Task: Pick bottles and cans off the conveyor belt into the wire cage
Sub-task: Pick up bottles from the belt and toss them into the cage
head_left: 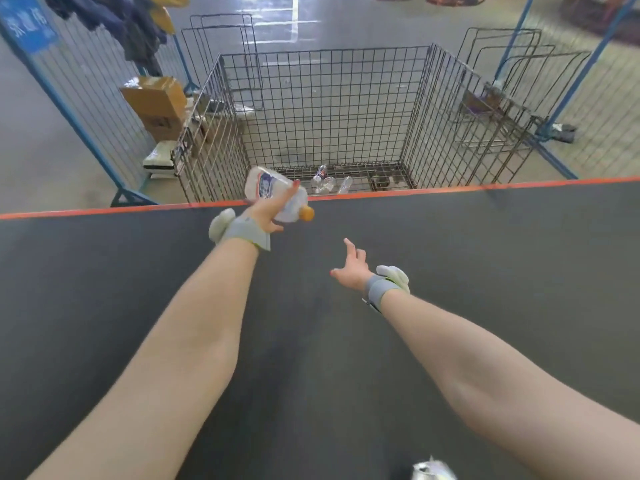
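My left hand (268, 214) grips a clear plastic bottle (266, 188) with a blue label and an orange cap, held over the far orange edge of the dark conveyor belt (485, 271). The bottle lies tilted, cap pointing right. Beyond the belt stands the wire cage (332, 109), open at the top, with a few clear bottles (327, 183) on its floor. My right hand (351, 270) hovers over the belt's middle, fingers spread, holding nothing. A shiny crushed can or bottle (433, 471) lies on the belt at the bottom edge of the view.
Blue-framed mesh fences (69, 109) stand left and right of the cage. Cardboard boxes (159, 105) sit left of it, and folded wire panels (498, 98) lean at the right. Grey floor lies beyond.
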Action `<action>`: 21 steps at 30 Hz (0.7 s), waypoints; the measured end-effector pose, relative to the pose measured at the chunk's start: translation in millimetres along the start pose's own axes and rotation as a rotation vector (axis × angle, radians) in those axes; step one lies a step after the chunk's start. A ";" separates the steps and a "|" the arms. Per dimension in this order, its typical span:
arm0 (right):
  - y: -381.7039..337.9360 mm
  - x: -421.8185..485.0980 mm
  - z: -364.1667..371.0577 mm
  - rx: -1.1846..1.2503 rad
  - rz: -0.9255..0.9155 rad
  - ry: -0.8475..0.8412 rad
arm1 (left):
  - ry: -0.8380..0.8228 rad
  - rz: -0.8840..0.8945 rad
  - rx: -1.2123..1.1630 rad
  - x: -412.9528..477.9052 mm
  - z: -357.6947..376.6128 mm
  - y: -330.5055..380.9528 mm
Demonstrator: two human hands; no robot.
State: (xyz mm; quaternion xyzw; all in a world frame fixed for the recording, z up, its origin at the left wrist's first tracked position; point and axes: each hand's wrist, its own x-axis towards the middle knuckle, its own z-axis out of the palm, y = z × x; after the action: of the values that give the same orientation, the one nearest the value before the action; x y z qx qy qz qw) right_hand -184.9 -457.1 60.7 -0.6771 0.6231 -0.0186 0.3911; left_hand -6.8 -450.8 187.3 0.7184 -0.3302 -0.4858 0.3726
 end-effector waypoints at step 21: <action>37.8 -158.1 70.0 -0.211 0.046 -0.235 | 0.101 -0.388 0.622 -178.8 7.6 -211.1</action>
State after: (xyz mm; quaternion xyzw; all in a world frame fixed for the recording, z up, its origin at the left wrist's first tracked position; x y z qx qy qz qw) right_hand -215.6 -282.8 64.3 -0.6975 0.5870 0.1351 0.3882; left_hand -45.7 -196.4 85.5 0.8696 -0.3008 -0.3880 0.0530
